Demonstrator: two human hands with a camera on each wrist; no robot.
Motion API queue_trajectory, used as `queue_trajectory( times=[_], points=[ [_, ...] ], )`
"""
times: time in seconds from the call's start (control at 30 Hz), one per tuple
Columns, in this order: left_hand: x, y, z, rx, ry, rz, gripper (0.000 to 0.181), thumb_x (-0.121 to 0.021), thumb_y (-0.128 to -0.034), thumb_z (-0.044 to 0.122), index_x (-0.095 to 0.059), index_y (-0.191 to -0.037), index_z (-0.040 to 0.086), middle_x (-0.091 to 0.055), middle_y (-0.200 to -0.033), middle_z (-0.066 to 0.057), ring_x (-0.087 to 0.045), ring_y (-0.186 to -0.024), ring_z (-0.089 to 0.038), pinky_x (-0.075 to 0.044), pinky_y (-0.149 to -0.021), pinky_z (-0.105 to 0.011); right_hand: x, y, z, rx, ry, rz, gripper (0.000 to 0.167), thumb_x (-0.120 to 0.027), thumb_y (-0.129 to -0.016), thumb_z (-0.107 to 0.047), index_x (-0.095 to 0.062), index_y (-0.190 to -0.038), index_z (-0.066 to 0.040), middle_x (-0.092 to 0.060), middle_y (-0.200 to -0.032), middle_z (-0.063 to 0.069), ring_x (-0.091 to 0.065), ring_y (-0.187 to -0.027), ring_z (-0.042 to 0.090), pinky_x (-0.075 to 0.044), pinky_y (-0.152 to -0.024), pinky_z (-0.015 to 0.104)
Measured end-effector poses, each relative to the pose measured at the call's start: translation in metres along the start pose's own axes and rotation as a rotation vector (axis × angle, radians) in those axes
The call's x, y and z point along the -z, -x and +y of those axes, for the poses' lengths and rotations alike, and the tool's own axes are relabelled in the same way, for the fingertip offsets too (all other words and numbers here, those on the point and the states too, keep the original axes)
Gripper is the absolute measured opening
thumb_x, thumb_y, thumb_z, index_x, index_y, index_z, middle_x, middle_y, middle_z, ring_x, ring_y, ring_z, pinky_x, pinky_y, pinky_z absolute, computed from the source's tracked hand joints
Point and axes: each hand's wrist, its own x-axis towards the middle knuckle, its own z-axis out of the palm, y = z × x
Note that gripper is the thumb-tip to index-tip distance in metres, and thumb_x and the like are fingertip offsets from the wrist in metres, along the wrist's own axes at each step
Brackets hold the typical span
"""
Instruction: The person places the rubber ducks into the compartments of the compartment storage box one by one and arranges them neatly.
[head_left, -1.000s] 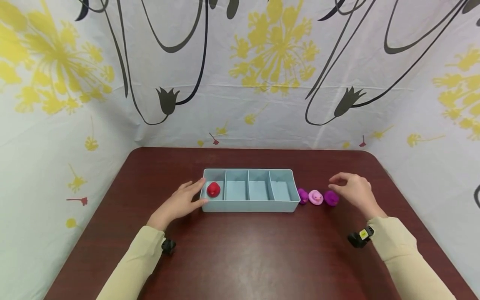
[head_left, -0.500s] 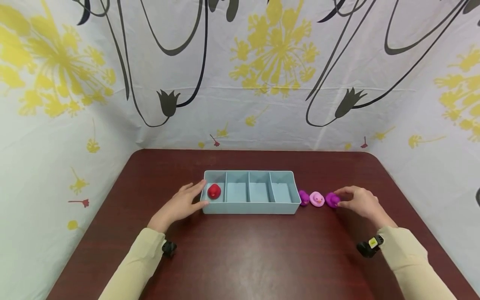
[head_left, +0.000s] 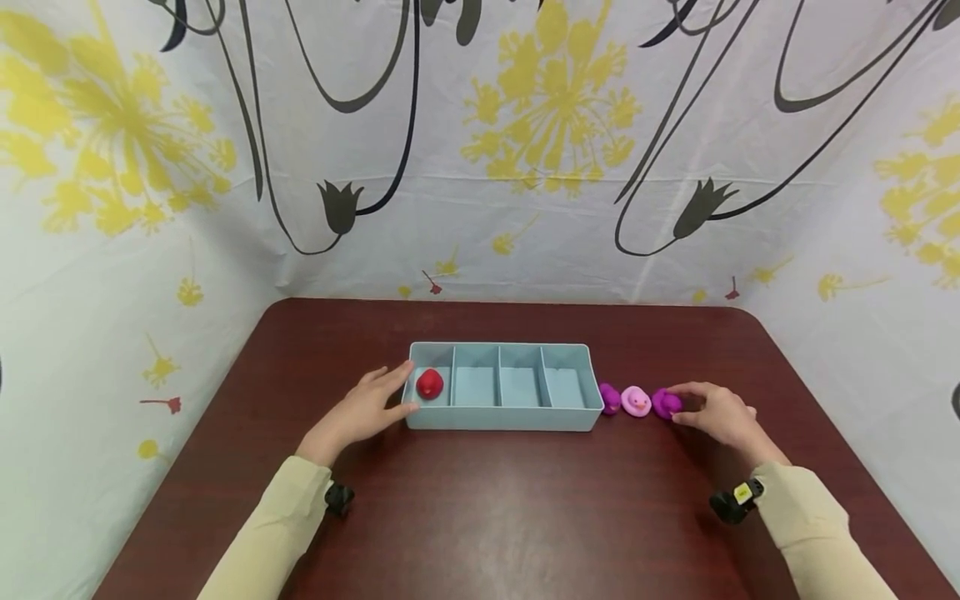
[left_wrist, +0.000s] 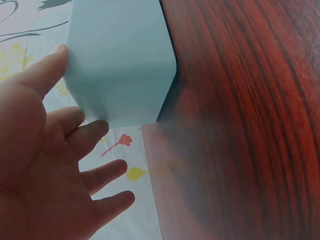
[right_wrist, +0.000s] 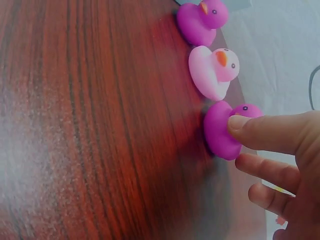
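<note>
While my left hand (head_left: 366, 408), fingers extended, touches the tray (head_left: 502, 419), my right hand (head_left: 722, 418) pinches the rightmost duck (head_left: 664, 404) from frame right.

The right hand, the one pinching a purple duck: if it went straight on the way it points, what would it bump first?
Probably the pink duck, next in line past the purple duck that the right hand pinches. Depth is unclear, so it might miss.
</note>
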Motion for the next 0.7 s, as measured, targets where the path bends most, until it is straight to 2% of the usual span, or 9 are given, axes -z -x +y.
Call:
queue_trajectory(
  times=[0.27,0.7],
  points=[
    [0.0009,-0.0007,0.0009,0.002,0.015,-0.003,0.079,-0.061,-0.0900,0.046,-0.022,-0.153,0.020,-0.026,-0.158,-0.003,-0.019,-0.143,-0.039,-0.031,-0.104,-0.066,0.0004,0.0013,0.0005,-0.010,-0.012,0.036,0.043,-0.074,-0.082,-0.034,-0.065,-0.116,-0.009,-0.064,-0.114,0.026,-0.057,-0.100,0.042,-0.024,-0.068,0.049],
    [-0.0001,0.0002,0.0011,0.013,0.014,-0.005,0.078,-0.061,-0.0902,0.045,-0.022,-0.153,0.021,-0.025,-0.158,-0.003,-0.019,-0.143,-0.039,-0.029,-0.105,-0.067,-0.0008,0.0009,0.0024,-0.009,-0.033,0.042,0.042,-0.073,-0.083,-0.037,-0.065,-0.114,-0.010,-0.064,-0.113,0.026,-0.057,-0.098,0.042,-0.027,-0.071,0.058]
  ],
)
